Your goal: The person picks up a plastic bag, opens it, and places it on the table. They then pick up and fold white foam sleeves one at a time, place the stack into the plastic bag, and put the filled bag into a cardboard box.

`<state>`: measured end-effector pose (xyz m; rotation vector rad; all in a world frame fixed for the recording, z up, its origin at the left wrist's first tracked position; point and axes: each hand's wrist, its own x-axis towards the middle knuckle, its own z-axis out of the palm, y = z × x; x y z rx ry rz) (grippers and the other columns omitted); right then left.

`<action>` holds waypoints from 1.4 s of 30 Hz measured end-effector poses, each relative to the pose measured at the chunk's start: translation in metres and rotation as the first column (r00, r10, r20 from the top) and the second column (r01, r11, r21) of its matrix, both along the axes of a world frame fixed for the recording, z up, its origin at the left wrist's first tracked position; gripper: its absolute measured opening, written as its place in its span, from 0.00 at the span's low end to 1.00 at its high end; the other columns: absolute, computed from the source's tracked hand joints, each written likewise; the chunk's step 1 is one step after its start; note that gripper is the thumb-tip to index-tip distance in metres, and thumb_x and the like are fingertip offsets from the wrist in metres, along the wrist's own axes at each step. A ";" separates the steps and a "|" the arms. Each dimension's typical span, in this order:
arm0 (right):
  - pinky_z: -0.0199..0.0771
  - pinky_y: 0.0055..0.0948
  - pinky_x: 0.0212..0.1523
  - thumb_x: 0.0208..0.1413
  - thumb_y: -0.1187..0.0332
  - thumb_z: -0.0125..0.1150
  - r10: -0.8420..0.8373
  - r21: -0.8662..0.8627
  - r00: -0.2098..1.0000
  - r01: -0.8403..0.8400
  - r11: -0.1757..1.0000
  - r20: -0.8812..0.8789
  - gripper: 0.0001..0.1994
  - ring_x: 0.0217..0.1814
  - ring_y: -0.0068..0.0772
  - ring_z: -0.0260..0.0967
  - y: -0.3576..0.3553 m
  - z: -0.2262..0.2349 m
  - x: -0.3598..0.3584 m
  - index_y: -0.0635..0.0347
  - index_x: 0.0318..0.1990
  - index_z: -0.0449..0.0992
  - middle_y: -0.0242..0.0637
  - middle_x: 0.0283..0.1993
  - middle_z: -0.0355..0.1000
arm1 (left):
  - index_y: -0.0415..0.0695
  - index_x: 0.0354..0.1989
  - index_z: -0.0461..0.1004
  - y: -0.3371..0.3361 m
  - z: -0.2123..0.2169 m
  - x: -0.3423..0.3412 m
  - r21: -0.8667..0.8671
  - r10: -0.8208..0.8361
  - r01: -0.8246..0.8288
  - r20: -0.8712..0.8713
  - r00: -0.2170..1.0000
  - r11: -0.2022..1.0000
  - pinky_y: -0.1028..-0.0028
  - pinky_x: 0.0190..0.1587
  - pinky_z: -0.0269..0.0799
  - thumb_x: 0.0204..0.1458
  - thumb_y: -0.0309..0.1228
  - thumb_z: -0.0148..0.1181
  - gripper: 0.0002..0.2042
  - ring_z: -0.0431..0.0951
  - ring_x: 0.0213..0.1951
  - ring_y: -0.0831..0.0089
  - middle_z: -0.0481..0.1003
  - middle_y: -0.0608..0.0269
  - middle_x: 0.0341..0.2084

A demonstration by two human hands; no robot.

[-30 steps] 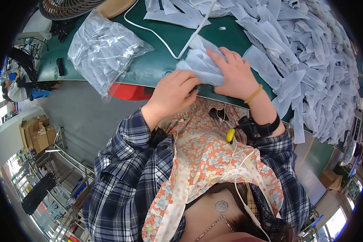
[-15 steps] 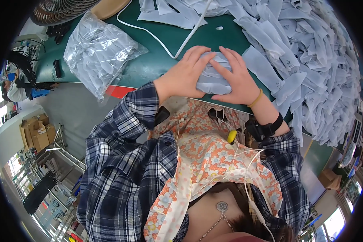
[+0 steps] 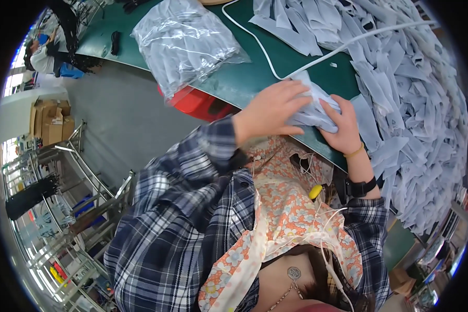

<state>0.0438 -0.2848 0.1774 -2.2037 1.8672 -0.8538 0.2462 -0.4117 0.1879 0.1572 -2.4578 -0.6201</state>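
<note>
A stack of pale, frosted plastic sleeves [image 3: 320, 112] sits at the table's near edge, between my two hands. My right hand [image 3: 346, 127] closes on its right side, thumb across the top. My left hand [image 3: 275, 108] is at the stack's left side with its thumb and fingers spread apart. Whether its fingertips touch the sleeves is hard to make out. Left of my hands, a clear plastic bag [image 3: 184, 41] full of similar sleeves lies on the green table [image 3: 234, 83].
A large heap of loose sleeves [image 3: 411, 109] covers the table's right side. A white cable [image 3: 265, 52] bends across the table just beyond my hands. Below the table edge at left is a red stool [image 3: 200, 104]. Cardboard boxes [image 3: 52, 122] and metal racks stand further left.
The view has shifted left, so the table things appear further right. My left hand has loosened from the stack and spread its fingers. The stack now stands more tilted in my right hand.
</note>
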 end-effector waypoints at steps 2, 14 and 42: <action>0.63 0.41 0.49 0.28 0.71 0.65 -0.004 0.002 1.000 0.004 1.000 0.021 0.31 0.49 0.51 0.61 0.016 0.007 0.007 0.50 0.50 0.72 0.50 0.51 0.62 | 0.45 0.44 0.68 -0.009 -0.002 0.058 -0.183 0.125 -0.134 -0.063 0.990 0.974 0.63 0.45 0.64 0.32 0.40 0.69 0.28 0.66 0.46 0.56 0.66 0.54 0.41; 0.62 0.42 0.50 0.30 0.69 0.64 0.478 -0.065 0.877 -0.475 0.878 0.046 0.30 0.50 0.53 0.61 -0.111 0.025 0.117 0.49 0.50 0.72 0.52 0.51 0.62 | 0.39 0.30 0.74 -0.054 0.015 0.158 0.228 0.786 -0.757 -0.073 0.614 0.613 0.74 0.27 0.66 0.44 0.24 0.60 0.05 0.70 0.21 0.70 0.69 0.61 0.18; 0.62 0.39 0.46 0.40 0.72 0.60 0.048 -0.279 0.999 -0.042 0.959 0.016 0.13 0.46 0.42 0.64 -0.066 -0.001 0.085 0.57 0.38 0.74 0.39 0.43 0.68 | 0.38 0.30 0.72 -0.002 -0.030 0.176 0.133 0.627 -0.620 -0.007 0.779 0.773 0.77 0.21 0.61 0.42 0.16 0.59 0.07 0.64 0.18 0.74 0.65 0.61 0.18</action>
